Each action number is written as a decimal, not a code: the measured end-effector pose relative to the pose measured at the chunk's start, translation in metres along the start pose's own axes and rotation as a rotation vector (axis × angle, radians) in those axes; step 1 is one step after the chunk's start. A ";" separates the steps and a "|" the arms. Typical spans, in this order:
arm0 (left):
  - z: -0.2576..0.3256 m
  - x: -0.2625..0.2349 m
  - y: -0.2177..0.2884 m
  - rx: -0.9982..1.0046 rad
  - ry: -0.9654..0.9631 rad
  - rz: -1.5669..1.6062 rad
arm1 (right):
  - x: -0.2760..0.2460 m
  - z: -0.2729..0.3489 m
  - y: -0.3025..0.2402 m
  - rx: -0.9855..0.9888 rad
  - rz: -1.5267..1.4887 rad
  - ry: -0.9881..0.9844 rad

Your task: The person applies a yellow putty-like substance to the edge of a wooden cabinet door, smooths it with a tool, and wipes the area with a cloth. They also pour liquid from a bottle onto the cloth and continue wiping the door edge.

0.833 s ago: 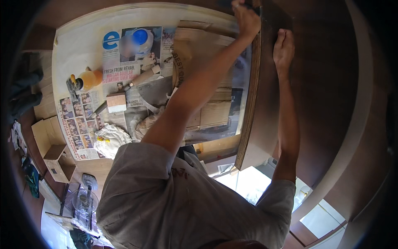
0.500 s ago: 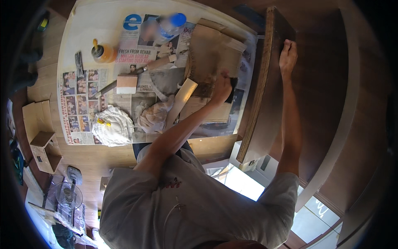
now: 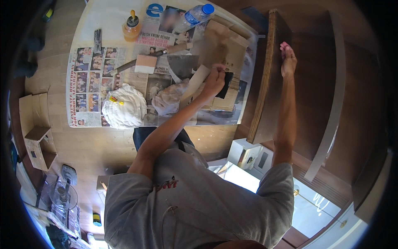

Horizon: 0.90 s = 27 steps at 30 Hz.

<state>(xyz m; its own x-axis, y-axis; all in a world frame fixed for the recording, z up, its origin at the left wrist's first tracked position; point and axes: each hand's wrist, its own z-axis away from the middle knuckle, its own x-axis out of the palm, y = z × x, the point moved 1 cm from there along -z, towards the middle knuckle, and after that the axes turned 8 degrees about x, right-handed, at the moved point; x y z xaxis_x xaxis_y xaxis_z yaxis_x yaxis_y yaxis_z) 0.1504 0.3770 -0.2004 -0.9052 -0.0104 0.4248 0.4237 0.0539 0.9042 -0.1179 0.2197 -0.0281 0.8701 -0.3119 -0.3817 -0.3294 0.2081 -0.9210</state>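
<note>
Head view, far left first?
— White rag (image 3: 123, 111) on newspaper (image 3: 89, 89), glue bottle (image 3: 132, 27) beyond.
— Left hand (image 3: 213, 81)?
— Fingers curled, pinching a dark pad (image 3: 224, 85) over cardboard (image 3: 226, 50), right of a crumpled cloth (image 3: 169, 99).
— Right hand (image 3: 287, 61)?
— Fingers together, pressed flat on the upright brown panel (image 3: 271, 79), far right.

Printed newspaper (image 3: 89, 83) covers the pale matt surface (image 3: 103, 20). The upright board (image 3: 269, 83) is dark smooth wood with a raw chipboard edge. The bottle (image 3: 192, 16) is clear glossy plastic; the rag (image 3: 168, 101) is crumpled cloth.
</note>
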 end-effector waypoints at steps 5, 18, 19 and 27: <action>-0.006 0.007 0.039 -0.170 -0.104 0.207 | 0.005 0.097 -0.021 0.058 0.010 -0.095; 0.025 0.021 0.034 -0.265 -0.271 0.290 | 0.031 0.252 -0.005 0.121 -0.332 -0.023; 0.030 0.018 0.033 -0.303 -0.265 0.269 | 0.037 0.265 0.003 0.111 -0.296 -0.023; 0.052 -0.015 0.030 -0.440 -0.166 0.284 | 0.101 0.345 0.053 0.077 -0.227 0.068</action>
<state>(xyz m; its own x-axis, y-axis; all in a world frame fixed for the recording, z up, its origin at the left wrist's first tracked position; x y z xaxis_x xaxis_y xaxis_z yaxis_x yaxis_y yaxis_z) 0.1752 0.4310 -0.1818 -0.7315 0.1029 0.6741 0.5932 -0.3914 0.7035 0.0793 0.5194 -0.0883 0.8912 -0.4197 -0.1721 -0.0967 0.1951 -0.9760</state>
